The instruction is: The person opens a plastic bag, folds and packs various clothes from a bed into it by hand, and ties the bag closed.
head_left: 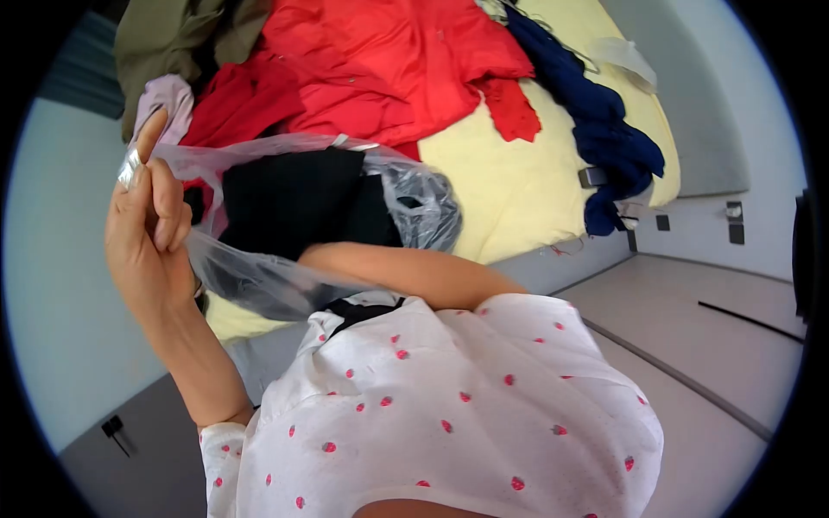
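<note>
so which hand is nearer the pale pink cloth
Left. The left hand is raised before the pale pink cloth, a finger overlapping it in view; the right forearm runs to the clear bag, farther off, its hand obscured.

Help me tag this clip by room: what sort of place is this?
Most likely a bedroom: there's a yellow-covered bed, what looks like a grey headboard along one edge, and red clothing spread over the bed.

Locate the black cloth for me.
In the head view, the black cloth lies left of centre in the clear plastic bag, right of the left hand, below the red garment.
</note>
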Demonstrator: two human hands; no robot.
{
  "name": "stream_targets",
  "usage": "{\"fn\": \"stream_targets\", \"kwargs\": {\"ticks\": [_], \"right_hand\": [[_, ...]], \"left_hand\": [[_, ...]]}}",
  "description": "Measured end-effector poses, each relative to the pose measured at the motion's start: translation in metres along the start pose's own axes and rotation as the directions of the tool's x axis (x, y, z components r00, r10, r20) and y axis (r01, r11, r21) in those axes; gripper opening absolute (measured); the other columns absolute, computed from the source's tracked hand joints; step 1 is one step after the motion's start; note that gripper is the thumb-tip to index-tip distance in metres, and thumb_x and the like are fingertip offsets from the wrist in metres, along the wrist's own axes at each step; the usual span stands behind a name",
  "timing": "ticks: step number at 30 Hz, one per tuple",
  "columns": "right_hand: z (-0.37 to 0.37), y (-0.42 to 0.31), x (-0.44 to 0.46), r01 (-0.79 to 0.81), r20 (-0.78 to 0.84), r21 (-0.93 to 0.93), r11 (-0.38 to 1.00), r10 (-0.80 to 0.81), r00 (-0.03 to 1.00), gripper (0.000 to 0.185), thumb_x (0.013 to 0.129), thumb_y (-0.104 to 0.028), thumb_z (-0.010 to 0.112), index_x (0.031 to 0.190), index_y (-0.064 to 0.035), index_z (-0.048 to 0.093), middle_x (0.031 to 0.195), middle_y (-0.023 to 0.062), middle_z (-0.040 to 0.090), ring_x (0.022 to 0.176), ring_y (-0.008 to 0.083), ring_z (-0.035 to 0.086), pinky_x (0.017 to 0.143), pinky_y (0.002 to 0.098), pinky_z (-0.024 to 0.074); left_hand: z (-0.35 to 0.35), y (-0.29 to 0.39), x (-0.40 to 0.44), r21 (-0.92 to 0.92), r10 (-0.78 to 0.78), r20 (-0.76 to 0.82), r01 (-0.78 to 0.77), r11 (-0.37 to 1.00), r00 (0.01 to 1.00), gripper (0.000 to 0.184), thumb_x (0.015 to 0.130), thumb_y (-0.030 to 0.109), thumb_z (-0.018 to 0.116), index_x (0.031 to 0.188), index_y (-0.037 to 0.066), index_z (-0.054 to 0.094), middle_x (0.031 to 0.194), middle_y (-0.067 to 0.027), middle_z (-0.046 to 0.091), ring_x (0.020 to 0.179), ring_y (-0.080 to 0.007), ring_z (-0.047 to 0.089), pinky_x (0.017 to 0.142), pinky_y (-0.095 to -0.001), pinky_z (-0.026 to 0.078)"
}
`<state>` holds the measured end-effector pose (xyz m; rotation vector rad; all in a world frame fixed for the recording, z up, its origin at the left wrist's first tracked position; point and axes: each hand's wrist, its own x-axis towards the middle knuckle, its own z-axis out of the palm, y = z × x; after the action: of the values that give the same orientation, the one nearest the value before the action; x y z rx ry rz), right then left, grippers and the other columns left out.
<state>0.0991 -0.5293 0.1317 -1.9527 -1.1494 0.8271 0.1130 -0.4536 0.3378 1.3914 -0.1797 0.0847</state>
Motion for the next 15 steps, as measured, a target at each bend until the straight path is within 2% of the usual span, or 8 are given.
{"fn": "stream_targets", "kwargs": {"ticks": [2, 3, 6, 10, 11, 12, 13, 15], "right_hand": [[-0.029, 0.0, -0.03, -0.119, 0.085, 0.149, 0.982, 0.107, 0.991, 0.025, 0.071, -0.02, 0.056, 0.091, -0.0046, 0.063, 0.084, 0.015, 0.062, 0.077, 0.0259, 0.06, 0.068, 0.0349, 0.0458], [-0.022, 0.034, -0.043, 0.232, -0.316, 0.208, 0.95, -0.159, 0.935, 0.024, 0.069, -0.018, 0.058, 0.09, -0.0066, 0.063, 0.078, 0.015, 0.062, 0.074, 0.0273, 0.06, 0.066, 0.0338, 0.0459], [-0.055, 0.054, -0.095, -0.153, -0.712, 0.255, 0.955, 0.293, 0.638, 0.03, 0.067, -0.016, 0.061, 0.095, -0.0054, 0.06, 0.09, 0.015, 0.06, 0.082, 0.0286, 0.057, 0.069, 0.0338, 0.0457], [-0.069, 0.059, -0.077, -0.054, -0.898, -0.089, 0.995, -0.056, 0.437, 0.05, 0.069, -0.023, 0.063, 0.113, -0.0044, 0.048, 0.111, 0.0165, 0.05, 0.105, 0.029, 0.048, 0.089, 0.0356, 0.037], [-0.059, 0.059, -0.056, 0.074, -0.877, -0.096, 0.993, -0.119, 0.466, 0.048, 0.065, -0.024, 0.065, 0.108, -0.0081, 0.051, 0.105, 0.0158, 0.054, 0.1, 0.0314, 0.05, 0.084, 0.0409, 0.0387], [-0.048, 0.042, -0.042, -0.063, -0.622, 0.021, 0.998, 0.062, 0.78, 0.051, 0.066, -0.026, 0.063, 0.113, -0.0136, 0.049, 0.109, 0.0148, 0.051, 0.105, 0.0294, 0.047, 0.085, 0.0447, 0.0358], [-0.029, 0.023, -0.038, -0.088, -0.464, -0.105, 0.991, 0.029, 0.885, 0.053, 0.067, -0.028, 0.063, 0.117, -0.0199, 0.046, 0.115, 0.0139, 0.047, 0.11, 0.027, 0.044, 0.087, 0.0482, 0.0317], [0.007, 0.027, -0.024, 0.071, -0.447, -0.295, 0.953, -0.203, 0.871, 0.054, 0.072, -0.031, 0.061, 0.122, -0.0261, 0.042, 0.123, 0.0138, 0.041, 0.115, 0.026, 0.039, 0.09, 0.0505, 0.0281]], "left_hand": [[-0.018, 0.0, -0.004, -0.003, -0.006, -0.075, 0.005, 1.0, 0.997, 0.041, 0.092, 0.014, 0.033, 0.124, -0.011, 0.03, 0.055, 0.0028, 0.033, 0.04, 0.0004, 0.024, 0.037, -0.0145, 0.021], [-0.027, -0.001, -0.006, 0.011, 0.013, -0.077, -0.012, 1.0, 0.997, 0.04, 0.092, 0.014, 0.032, 0.123, -0.011, 0.031, 0.055, 0.003, 0.032, 0.04, 0.0003, 0.024, 0.037, -0.0145, 0.021], [-0.041, -0.005, -0.014, 0.037, 0.056, -0.046, -0.054, 0.998, 0.997, 0.038, 0.093, 0.013, 0.032, 0.121, -0.011, 0.034, 0.054, 0.0035, 0.032, 0.04, 0.0003, 0.023, 0.037, -0.0148, 0.02], [-0.028, -0.009, -0.021, 0.057, 0.141, 0.053, -0.144, 0.988, 0.989, 0.035, 0.092, 0.011, 0.033, 0.118, -0.012, 0.037, 0.054, 0.0037, 0.032, 0.04, -0.0009, 0.023, 0.037, -0.0165, 0.019], [-0.018, -0.008, -0.024, 0.077, 0.181, 0.087, -0.187, 0.979, 0.98, 0.034, 0.092, 0.01, 0.033, 0.117, -0.012, 0.038, 0.054, 0.0033, 0.034, 0.04, -0.0014, 0.024, 0.037, -0.017, 0.019], [-0.009, -0.007, -0.028, 0.092, 0.218, 0.125, -0.23, 0.969, 0.968, 0.034, 0.092, 0.01, 0.033, 0.116, -0.013, 0.039, 0.054, 0.0029, 0.036, 0.041, -0.0019, 0.025, 0.038, -0.0175, 0.02], [-0.006, -0.012, -0.04, 0.333, 0.314, 0.045, -0.311, 0.89, 0.948, 0.032, 0.091, 0.011, 0.034, 0.111, -0.013, 0.043, 0.053, 0.0018, 0.039, 0.04, -0.0034, 0.028, 0.038, -0.0183, 0.021], [0.003, -0.014, -0.053, 0.302, 0.326, 0.172, -0.365, 0.881, 0.93, 0.03, 0.091, 0.013, 0.037, 0.102, -0.012, 0.048, 0.05, -0.0005, 0.043, 0.039, -0.0062, 0.031, 0.039, -0.0196, 0.024]]}}
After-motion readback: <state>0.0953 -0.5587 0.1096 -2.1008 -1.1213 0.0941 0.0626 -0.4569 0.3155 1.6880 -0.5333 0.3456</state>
